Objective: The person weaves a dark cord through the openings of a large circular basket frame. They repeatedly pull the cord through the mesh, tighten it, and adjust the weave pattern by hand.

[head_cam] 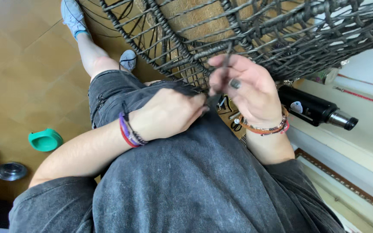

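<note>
A dark grey woven frame (247,30), built of thick ribbed strands laced over a curved lattice of thin rods, fills the top of the view and hangs just above the person's lap. The left hand (169,113) is curled into a loose fist at the lower edge of the weave, its fingertips closed on a flat dark strand (222,73); braided purple and red bands (128,131) circle that wrist. The right hand (247,88) is raised just beside it, palm toward the camera, thumb and fingers pinching the same strand higher up where it runs into the lattice; its thumbnail carries dark polish, and beaded orange and red bracelets (266,127) ring the wrist. Both hands work over a faded grey, mottled cotton shirt (195,181) and frayed dark denim shorts (113,92). Beyond the knees, pale blue slippers (72,15) rest on a smooth tan tiled floor (18,64). On that floor to the left lie a round teal plastic lid (45,140) and a shallow round metal dish (11,171). To the right, a black cylindrical heat gun (316,108) with a metal nozzle lies on a white ledge (368,142).
</note>
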